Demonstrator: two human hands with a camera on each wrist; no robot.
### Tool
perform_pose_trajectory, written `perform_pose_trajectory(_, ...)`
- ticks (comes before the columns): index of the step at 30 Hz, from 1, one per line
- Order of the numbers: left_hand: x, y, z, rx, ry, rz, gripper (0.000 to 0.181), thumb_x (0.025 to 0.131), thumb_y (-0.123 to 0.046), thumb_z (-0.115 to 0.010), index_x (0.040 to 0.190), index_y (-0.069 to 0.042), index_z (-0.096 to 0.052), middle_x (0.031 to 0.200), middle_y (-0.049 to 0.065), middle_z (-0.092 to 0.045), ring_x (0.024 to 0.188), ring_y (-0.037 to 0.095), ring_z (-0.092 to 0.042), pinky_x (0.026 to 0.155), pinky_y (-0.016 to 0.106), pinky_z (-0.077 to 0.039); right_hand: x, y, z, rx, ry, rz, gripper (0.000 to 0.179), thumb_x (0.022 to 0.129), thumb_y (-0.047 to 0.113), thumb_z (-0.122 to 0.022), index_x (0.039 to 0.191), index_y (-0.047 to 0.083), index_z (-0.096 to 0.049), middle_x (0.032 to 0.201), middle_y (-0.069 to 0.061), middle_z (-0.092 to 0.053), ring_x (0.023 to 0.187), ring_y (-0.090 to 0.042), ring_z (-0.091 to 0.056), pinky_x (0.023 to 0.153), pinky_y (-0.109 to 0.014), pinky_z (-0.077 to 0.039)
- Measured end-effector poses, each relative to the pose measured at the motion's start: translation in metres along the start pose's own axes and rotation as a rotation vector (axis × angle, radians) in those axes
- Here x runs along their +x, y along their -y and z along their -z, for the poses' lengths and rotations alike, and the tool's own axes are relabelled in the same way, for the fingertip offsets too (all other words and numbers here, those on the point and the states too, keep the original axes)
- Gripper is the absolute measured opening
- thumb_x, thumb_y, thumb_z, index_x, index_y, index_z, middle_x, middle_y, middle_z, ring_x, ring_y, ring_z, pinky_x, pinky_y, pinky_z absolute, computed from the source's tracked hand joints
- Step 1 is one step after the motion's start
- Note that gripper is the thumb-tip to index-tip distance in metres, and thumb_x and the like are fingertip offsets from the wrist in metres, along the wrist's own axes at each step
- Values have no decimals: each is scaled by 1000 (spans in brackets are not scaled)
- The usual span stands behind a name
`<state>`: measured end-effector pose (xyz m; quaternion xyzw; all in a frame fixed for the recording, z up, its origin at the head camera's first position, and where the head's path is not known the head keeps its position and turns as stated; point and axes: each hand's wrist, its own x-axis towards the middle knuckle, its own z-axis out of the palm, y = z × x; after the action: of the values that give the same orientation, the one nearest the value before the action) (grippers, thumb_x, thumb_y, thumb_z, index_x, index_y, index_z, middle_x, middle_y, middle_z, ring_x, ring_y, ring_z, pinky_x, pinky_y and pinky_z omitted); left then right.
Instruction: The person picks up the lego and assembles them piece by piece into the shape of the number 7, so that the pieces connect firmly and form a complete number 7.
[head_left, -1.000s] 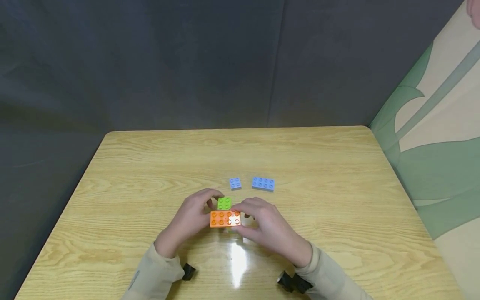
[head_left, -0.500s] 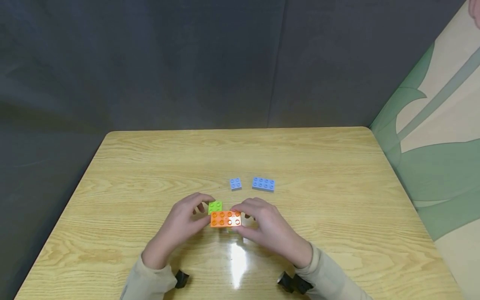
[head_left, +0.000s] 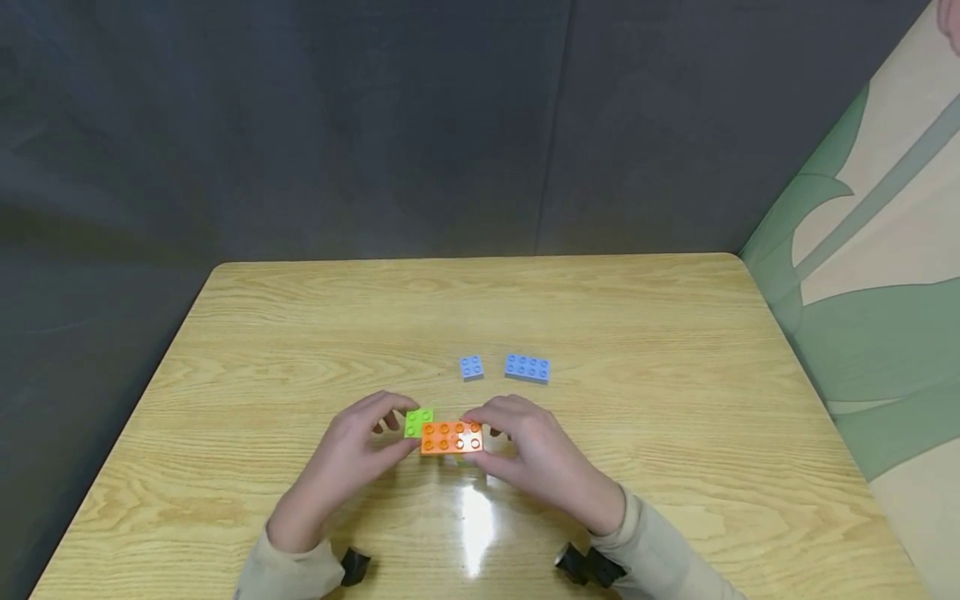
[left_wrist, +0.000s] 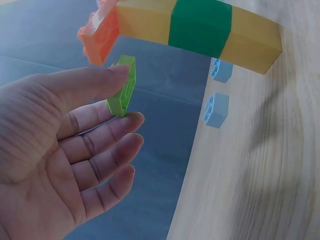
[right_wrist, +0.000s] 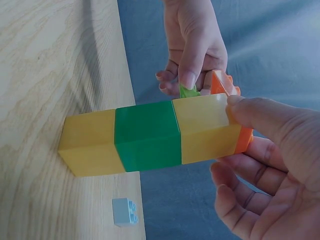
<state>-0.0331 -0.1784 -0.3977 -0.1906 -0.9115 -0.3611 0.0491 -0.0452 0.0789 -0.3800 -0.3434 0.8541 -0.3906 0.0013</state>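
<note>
A tower of yellow and dark green blocks (right_wrist: pixel 147 137) stands on the table, topped by a long orange brick (head_left: pixel 450 438) that juts out to the left. My right hand (head_left: pixel 536 446) grips the tower's top, thumb on the near side and fingers on the far side. Between thumb and fingers, my left hand (head_left: pixel 352 446) pinches a small light-green brick (left_wrist: pixel 123 90). That brick is held lower than the orange one, near its overhanging left end, as the left wrist view shows. In the head view the orange brick hides part of it.
Farther back on the wooden table (head_left: pixel 300 325) lie a small blue brick (head_left: pixel 472 367) and a longer blue brick (head_left: pixel 527 367). A dark cloth (head_left: pixel 375 125) hangs behind the table, and a patterned curtain (head_left: pixel 885 333) borders the right side.
My left hand has moved left and slightly nearer with the light-green brick, from behind the orange brick to its left end. My right hand has stayed in place.
</note>
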Motion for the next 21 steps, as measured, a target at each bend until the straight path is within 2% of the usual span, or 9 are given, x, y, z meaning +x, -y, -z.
perform_pose_trajectory(9,-7,-2,6,-18,-12,-19,40,75,-16,-85,110,-18,-66,100,-13,-65,83,7,-59,73,30,-53,0,0,-1,-1,-1,10,38,83,22,-79,116,8,-69,104,2,-68,84,-9,-56,71,-28,-52)
perform_pose_trajectory(15,-10,-2,8,-16,-22,-34,43,72,-13,-86,110,-16,-66,97,-13,-64,82,9,-60,73,32,-54,-1,0,-1,0,-8,15,38,83,20,-79,116,7,-69,104,2,-68,84,-9,-56,71,-28,-52)
perform_pose_trajectory(21,-13,-5,10,-23,-24,-23,44,71,-10,-87,109,-16,-66,96,-14,-64,82,12,-61,73,36,-54,-1,-1,-2,-1,-11,23,38,83,21,-79,116,7,-68,105,2,-68,85,-12,-58,72,-28,-52)
